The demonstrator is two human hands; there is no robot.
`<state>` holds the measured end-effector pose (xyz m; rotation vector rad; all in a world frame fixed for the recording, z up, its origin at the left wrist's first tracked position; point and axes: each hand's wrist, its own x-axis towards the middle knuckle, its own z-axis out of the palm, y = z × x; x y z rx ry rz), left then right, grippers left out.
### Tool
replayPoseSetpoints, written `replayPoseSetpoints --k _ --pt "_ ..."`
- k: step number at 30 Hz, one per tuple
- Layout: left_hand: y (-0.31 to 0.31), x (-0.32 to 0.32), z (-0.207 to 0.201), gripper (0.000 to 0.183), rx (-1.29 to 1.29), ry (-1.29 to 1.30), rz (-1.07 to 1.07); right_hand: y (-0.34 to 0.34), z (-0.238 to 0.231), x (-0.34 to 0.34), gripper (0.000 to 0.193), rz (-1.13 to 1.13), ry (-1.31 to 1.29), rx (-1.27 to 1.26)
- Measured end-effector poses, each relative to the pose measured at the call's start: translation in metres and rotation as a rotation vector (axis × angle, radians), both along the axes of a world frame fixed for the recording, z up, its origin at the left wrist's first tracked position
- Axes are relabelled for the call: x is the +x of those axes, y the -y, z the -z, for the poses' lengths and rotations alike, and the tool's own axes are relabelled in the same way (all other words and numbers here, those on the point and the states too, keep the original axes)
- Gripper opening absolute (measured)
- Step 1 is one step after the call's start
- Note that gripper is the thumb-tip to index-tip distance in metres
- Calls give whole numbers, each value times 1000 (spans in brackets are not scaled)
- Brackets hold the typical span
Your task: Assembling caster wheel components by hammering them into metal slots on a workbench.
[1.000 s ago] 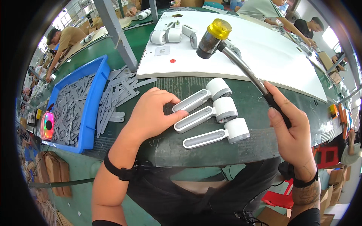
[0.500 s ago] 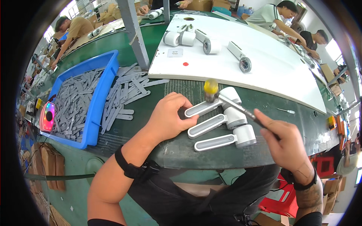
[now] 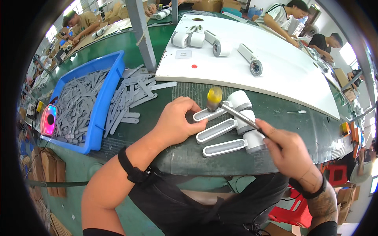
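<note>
My right hand is closed round the handle of a mallet with a yellow and dark, translucent-looking head. That head sits over the grey inlay of the farthest white arm piece, apparently touching it. My left hand pinches the left end of this piece between thumb and fingers. Nearer me lie a second white arm piece and a third white arm piece, roughly parallel. Each has a long grey inlay and a round white head at its right end; the mallet handle partly covers the middle one.
On the left, a blue bin holds many grey strips; a loose strip pile lies beside it. A white board at the back carries several white assemblies. A small screwdriver lies right. A metal post stands behind; co-workers sit farther off.
The mallet head has shifted left along the farthest arm piece, and my right hand has moved left with it. My left hand keeps its place.
</note>
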<state>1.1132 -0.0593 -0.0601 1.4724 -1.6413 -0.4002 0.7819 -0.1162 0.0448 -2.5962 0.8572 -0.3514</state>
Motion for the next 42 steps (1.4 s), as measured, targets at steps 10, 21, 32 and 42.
replayPoseSetpoints --k 10,21,32,42 --pt "-2 2 1 28 25 -34 -24 -4 -9 9 53 -4 164 2" --pt "-3 2 0 36 79 -78 11 -12 -8 22 57 -59 129 -77" --pt "-4 1 -5 34 96 -36 0 -2 -2 14 58 -131 -58 -130" --pt "-5 3 -1 35 126 -77 -9 -3 -19 17 53 -16 34 -38"
